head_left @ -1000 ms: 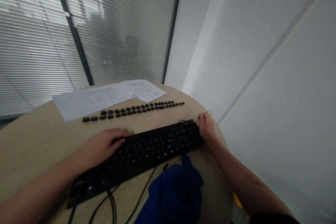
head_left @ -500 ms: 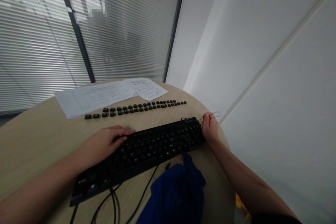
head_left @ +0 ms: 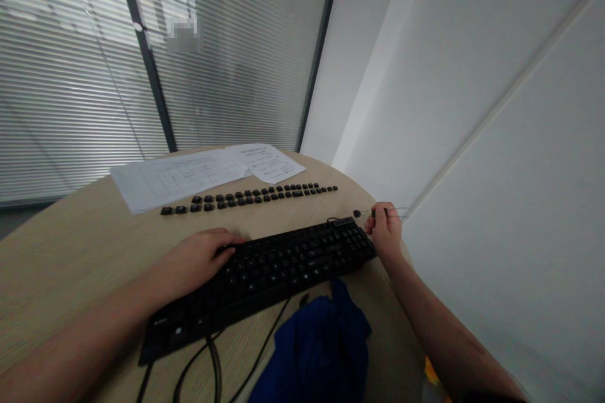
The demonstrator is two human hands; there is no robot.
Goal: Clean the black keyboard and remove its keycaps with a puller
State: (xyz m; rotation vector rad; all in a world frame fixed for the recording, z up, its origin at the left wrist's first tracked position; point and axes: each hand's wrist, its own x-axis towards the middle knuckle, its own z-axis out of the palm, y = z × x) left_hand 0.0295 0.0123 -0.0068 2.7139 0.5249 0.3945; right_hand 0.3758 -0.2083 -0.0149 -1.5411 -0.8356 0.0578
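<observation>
A black keyboard (head_left: 293,259) lies slantwise across the table. My left hand (head_left: 205,257) grips its far edge near the middle, thumb over the keys and fingers along the back. Beyond the keyboard's right end, my right hand (head_left: 386,232) is closed around a wire keycap puller (head_left: 401,211), whose loop sticks out to the right. At the puller's left tip is a black keycap (head_left: 357,214), just off the keyboard's far right corner. Behind the keyboard, several loose keycaps (head_left: 248,200) lie in two rows.
Printed papers (head_left: 189,175) lie at the back of the round wooden table (head_left: 61,245). Blue cloth (head_left: 321,352) and black cables (head_left: 215,365) are at the near side. A white wall (head_left: 496,189) stands close on the right.
My right hand has moved slightly right and away from the keyboard with the puller; a keycap now shows at its tip, apart from the keys. The left hand keeps its hold.
</observation>
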